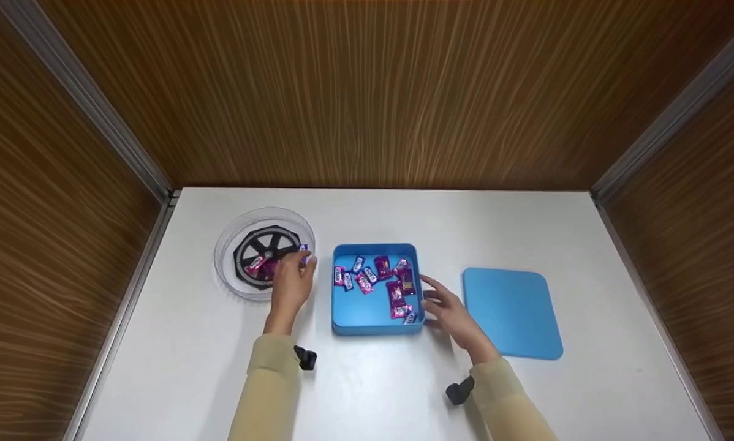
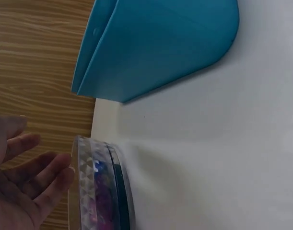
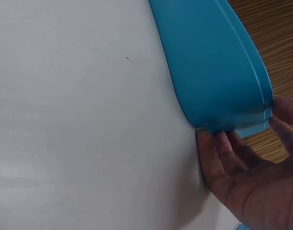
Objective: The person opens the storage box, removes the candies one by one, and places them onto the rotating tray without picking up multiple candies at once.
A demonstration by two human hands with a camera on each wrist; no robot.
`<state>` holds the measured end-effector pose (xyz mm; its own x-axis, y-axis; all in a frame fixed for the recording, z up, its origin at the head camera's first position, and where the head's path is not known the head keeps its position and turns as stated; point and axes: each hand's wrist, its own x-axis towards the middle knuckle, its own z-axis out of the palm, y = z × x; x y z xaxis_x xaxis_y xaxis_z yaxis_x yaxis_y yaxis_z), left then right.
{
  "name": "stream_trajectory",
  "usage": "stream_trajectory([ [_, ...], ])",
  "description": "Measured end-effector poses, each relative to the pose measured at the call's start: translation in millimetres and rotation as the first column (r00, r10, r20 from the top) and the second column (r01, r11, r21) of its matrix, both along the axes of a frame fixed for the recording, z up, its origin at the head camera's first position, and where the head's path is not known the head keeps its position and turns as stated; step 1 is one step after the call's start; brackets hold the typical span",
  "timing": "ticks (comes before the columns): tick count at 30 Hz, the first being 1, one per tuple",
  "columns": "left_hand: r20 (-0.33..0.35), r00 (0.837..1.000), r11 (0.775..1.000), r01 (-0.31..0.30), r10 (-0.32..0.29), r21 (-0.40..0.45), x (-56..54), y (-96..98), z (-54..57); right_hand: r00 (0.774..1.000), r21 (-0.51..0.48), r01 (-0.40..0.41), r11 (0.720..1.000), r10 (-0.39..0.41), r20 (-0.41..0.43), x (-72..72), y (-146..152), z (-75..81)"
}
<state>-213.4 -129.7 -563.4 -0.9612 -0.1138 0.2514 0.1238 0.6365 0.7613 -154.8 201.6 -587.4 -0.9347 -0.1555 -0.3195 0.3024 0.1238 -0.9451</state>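
A square blue box (image 1: 367, 313) sits mid-table, with several small wrapped candies (image 1: 363, 282) in pink, purple and blue spread inside. My right hand (image 1: 454, 315) rests its fingertips against the box's right wall, as the right wrist view also shows. To the left stands a round clear plastic container (image 1: 222, 260) with a black spoked pattern at its base and a few candies (image 1: 255, 264) in it. Over its right rim reaches my left hand (image 1: 291, 283), fingers loosely bent, with nothing showing between them in the left wrist view (image 2: 29, 187).
A flat blue lid (image 1: 514, 312) lies on the white table (image 1: 367, 386) at the right, beside my right forearm. Wood-grain panels (image 1: 373, 92) enclose the table at the back and on both sides. Each sleeve carries a small black wrist camera (image 1: 306, 358).
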Motion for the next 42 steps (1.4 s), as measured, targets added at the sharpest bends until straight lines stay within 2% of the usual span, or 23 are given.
stream_trajectory([
  [3, -0.007, 1.000, 0.998, 0.029, -0.029, -0.057, 6.5, 13.2, 3.9, 1.000, 0.004, 0.018, 1.000, -0.018, -0.004, 1.1, 0, 0.4],
  [5, -0.005, 0.999, 0.995, 0.048, -0.049, -0.085, 11.1, 22.6, 6.7, 1.000, 0.016, 0.019, 1.000, -0.019, -0.002, 2.6, -2, 8.1],
  [10, -0.013, 0.993, 0.985, 0.116, -0.118, -0.126, 23.2, 45.0, 12.1, 0.999, 0.043, 0.039, 0.998, -0.039, -0.001, 1.8, -5, 10.5],
  [14, -0.006, 0.984, 0.975, 0.178, -0.180, -0.137, 31.2, 61.6, 12.8, 0.997, 0.057, 0.072, 0.996, -0.070, -0.033, -0.7, -5, 2.6],
  [21, 0.118, 0.961, 0.952, 0.268, -0.252, -0.149, 41.5, 90.8, 8.1, 0.990, 0.100, 0.132, 0.986, -0.125, -0.066, -6.3, -9, 0.9],
  [27, 0.190, 0.941, 0.941, 0.307, -0.279, -0.140, 46.4, 111.1, 2.5, 0.984, 0.068, 0.166, 0.984, -0.161, -0.078, -8.9, -12, -2.0],
  [33, 0.307, 0.905, 0.928, 0.347, -0.294, -0.134, 48.4, 127.1, -0.2, 0.984, 0.060, 0.168, 0.984, -0.163, -0.072, -8.0, -14, -4.5],
  [37, 0.326, 0.891, 0.907, 0.384, -0.316, -0.172, 49.1, 134.1, -3.8, 0.987, 0.042, 0.147, 0.988, -0.143, -0.078, -7.9, -14, -6.4],
  [42, 0.326, 0.887, 0.886, 0.409, -0.329, -0.219, 49.7, 139.4, -8.3, 0.989, 0.014, 0.122, 0.992, -0.121, -0.084, -9.0, -13, -6.9],
])
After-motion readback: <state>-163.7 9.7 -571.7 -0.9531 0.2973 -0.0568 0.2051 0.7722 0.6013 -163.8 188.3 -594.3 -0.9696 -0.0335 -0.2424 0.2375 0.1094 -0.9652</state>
